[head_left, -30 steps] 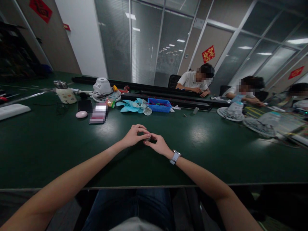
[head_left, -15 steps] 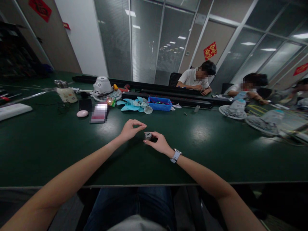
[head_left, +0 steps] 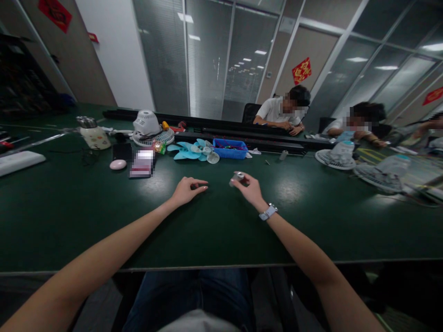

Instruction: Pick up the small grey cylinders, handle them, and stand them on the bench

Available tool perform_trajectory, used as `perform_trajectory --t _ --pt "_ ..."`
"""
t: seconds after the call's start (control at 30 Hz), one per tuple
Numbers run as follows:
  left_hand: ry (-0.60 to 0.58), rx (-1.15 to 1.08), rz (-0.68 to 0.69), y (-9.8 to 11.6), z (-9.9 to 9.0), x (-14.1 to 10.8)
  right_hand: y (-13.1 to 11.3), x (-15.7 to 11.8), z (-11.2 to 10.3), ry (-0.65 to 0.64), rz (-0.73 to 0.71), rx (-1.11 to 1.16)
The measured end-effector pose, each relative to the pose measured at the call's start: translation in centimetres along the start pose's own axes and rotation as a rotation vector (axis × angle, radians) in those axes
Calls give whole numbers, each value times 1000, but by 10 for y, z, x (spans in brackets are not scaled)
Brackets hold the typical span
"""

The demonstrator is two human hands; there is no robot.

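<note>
My right hand (head_left: pixel 252 190) grips a small silver-grey metal cylinder (head_left: pixel 237 177), tilted between thumb and fingers and seemingly held just over the green table (head_left: pixel 207 235). What is inside the cylinder is too small to make out. To its left, my left hand (head_left: pixel 187 190) rests at the tabletop with thumb and forefinger stretched out and apart. Nothing shows between those fingers. Beyond both hands lie light-blue fan blades (head_left: pixel 188 151) and a blue plastic bin (head_left: pixel 230 149) with small parts and wires in it.
A white fan head (head_left: pixel 147 122) stands at the back left, near a cream jug (head_left: pixel 92 134). A pink mouse-like object (head_left: pixel 118 164) lies beside a blurred-out flat item (head_left: pixel 141 165). More fan parts (head_left: pixel 335 158) sit at right, where co-workers (head_left: pixel 282 110) are seated.
My right hand has carried the metal cylinder away from me and to the right, tilting it. My left hand has shifted slightly, and the gap between the hands is wider.
</note>
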State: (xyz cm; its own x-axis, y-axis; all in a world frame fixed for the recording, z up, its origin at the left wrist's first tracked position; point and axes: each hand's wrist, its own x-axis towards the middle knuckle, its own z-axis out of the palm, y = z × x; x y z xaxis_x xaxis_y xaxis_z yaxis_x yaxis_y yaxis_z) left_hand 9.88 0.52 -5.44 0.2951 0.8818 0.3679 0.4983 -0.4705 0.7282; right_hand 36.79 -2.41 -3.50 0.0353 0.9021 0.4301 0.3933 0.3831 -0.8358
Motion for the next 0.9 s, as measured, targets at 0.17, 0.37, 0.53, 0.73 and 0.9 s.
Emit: perform_trajectory --t 0.17,0.37,0.53,0.73,0.9 --pt "114 10 -60 -7 2 -2 57 38 -94 502 121 -450" --pt "138 -32 -95 -11 4 -3 108 27 -172 653 383 -713" --pt "154 -93 -131 -7 2 -5 114 22 -178 727 494 -683" --pt "237 -75 -203 -9 3 -5 59 27 -117 733 116 -880" --pt "276 -75 -220 -11 4 -5 3 1 -11 -135 -342 -684"
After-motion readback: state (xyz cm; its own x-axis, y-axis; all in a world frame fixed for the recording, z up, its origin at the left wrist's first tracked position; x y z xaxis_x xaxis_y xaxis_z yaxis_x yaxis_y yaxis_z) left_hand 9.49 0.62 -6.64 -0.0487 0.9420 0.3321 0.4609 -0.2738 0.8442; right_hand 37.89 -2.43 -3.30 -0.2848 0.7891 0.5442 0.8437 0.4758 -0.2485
